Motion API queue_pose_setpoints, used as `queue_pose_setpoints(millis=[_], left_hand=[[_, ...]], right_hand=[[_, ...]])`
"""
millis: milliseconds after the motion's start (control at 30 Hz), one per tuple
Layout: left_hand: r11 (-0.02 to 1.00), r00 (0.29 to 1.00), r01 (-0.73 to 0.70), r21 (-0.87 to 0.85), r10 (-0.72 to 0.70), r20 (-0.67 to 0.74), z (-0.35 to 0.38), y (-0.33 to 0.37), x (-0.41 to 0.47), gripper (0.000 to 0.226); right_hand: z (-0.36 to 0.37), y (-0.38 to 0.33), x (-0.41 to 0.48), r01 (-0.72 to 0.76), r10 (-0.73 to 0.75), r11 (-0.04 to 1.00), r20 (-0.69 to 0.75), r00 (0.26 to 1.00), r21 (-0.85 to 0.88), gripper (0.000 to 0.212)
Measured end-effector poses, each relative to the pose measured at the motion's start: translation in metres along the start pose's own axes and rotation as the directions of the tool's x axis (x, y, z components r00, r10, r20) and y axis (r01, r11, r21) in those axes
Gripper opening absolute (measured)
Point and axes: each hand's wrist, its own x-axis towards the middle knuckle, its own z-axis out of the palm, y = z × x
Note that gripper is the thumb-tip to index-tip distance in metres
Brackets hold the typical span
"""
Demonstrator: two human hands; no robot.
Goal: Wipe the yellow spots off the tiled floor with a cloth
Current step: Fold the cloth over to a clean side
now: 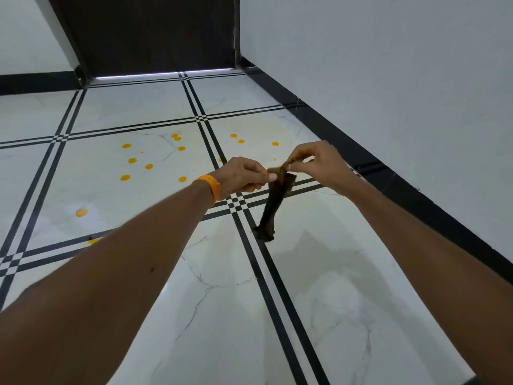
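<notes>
Twelve yellow spots (126,146) show whole on the tiled floor (116,107), and two more are half hidden, one behind the left forearm and one behind the left hand (244,176). Nine lie on the tile left of the black double stripe (two of them touching each other at the far edge), three lie on the tile to its right, and a few tiny flecks sit near the right hand (316,165). A faint yellowish smear (273,125) spreads beyond the three right-hand spots.

One cloth (274,201), dark olive and bunched into a narrow strip, hangs in front of the floor between the two hands, above where the striped borders cross. Both hands pinch its top end: the left thumb and forefinger nip one corner, the right fingers (298,162) curl round the other, the two grips just beside each other. Whether its lower end touches the tile I cannot tell.

One orange wristband (208,187) circles the left wrist. Both forearms reach in from the bottom edge and cover much of the near tiles. One dark door (150,34) stands at the far end with a bright line of light under it, a white wall (388,65) runs along the right, and black skirting (347,140) edges the floor.
</notes>
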Motion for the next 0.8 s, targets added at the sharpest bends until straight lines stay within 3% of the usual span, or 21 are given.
queue_pose_setpoints(millis=[33, 100, 167, 233, 367, 500, 600, 667, 733, 800], left_hand=[[1.000, 0.999, -0.006, -0.003, 0.005, -0.034, -0.002, -0.003, 0.001, 0.018], [1.000, 0.996, 0.007, 0.024, -0.005, -0.091, 0.002, -0.005, 0.004, 0.022], [0.999, 0.998, 0.043, -0.001, -0.043, -0.052, 0.013, -0.001, 0.008, 0.028], [0.998, 0.998, 0.058, -0.039, -0.059, -0.017, 0.026, 0.004, 0.013, 0.028], [0.994, 0.998, 0.018, -0.110, -0.024, -0.057, 0.036, 0.008, 0.014, 0.020], [0.994, 0.999, 0.028, -0.102, -0.031, -0.025, 0.032, 0.002, 0.011, 0.015], [0.992, 0.992, 0.122, -0.040, -0.122, 0.017, 0.035, 0.001, 0.012, 0.020], [0.988, 0.992, 0.126, -0.092, -0.124, 0.021, 0.033, 0.002, 0.012, 0.021], [0.981, 0.988, 0.116, -0.154, -0.130, -0.082, 0.025, -0.003, 0.014, 0.016], [0.992, 0.943, 0.122, -0.031, -0.125, -0.308, 0.015, -0.017, 0.019, 0.013]], right_hand=[[-0.003, 0.001, -0.001, -0.009, 0.009, 1.000, -0.024, 1.000, 0.022, 0.003], [-0.005, -0.002, 0.000, 0.024, -0.027, 0.995, -0.035, 0.999, -0.095, 0.003], [-0.003, -0.011, 0.001, 0.106, -0.097, 0.964, 0.049, 0.994, -0.246, 0.003], [0.000, -0.020, 0.002, 0.148, -0.123, 0.957, 0.113, 0.986, -0.250, 0.006], [-0.003, -0.016, 0.000, 0.084, -0.072, 0.979, 0.069, 0.995, -0.185, 0.007], [-0.006, -0.006, 0.000, 0.042, -0.036, 0.952, 0.026, 0.999, -0.305, 0.005], [-0.005, -0.011, -0.002, 0.076, -0.061, 0.973, 0.076, 0.995, -0.219, 0.005], [-0.005, -0.015, -0.004, 0.077, -0.062, 0.988, 0.113, 0.992, -0.132, 0.002], [-0.011, -0.016, -0.004, 0.040, -0.038, 0.999, 0.134, 0.990, -0.009, 0.001], [-0.018, -0.019, -0.005, 0.001, -0.016, 0.993, 0.129, 0.992, 0.121, 0.006]])
